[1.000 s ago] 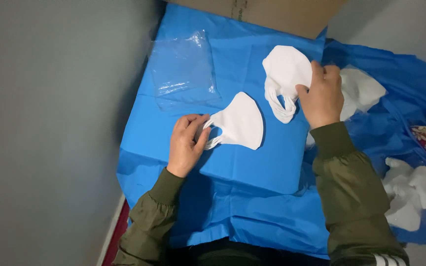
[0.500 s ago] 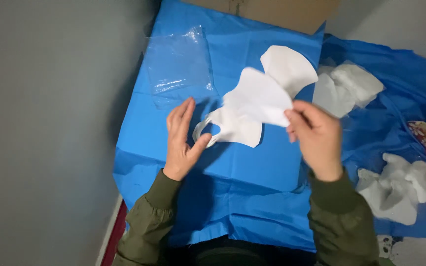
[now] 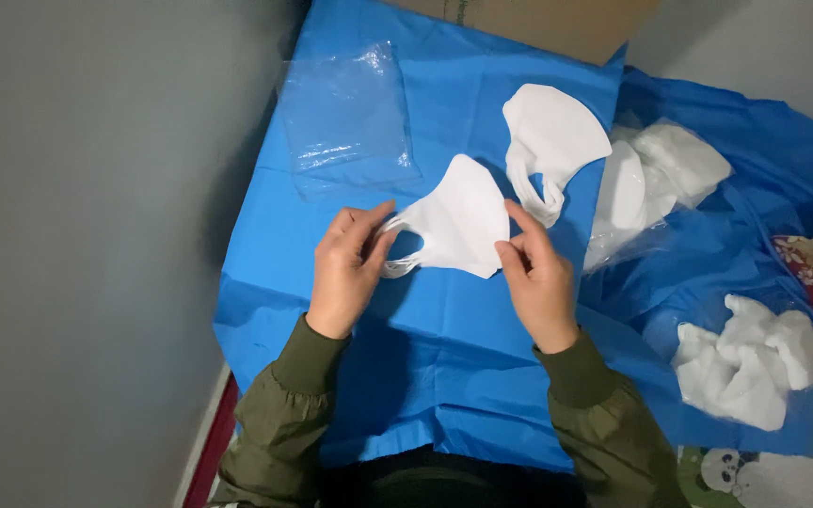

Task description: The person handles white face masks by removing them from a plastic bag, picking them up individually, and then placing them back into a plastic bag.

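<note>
Head view: a blue sheet (image 3: pixel 444 376) covers the surface, a clear plastic bag (image 3: pixel 345 118) lying at its far left. A second white mask (image 3: pixel 552 141) lies beyond. The left hand (image 3: pixel 345 268) and right hand (image 3: pixel 538 282) pinch a white mask (image 3: pixel 458 221) between closed fingertips, mid-sheet.

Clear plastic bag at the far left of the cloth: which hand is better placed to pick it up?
Probably the left. The left hand lies directly below the clear plastic bag; the right hand would have to cross the white mask.
</note>
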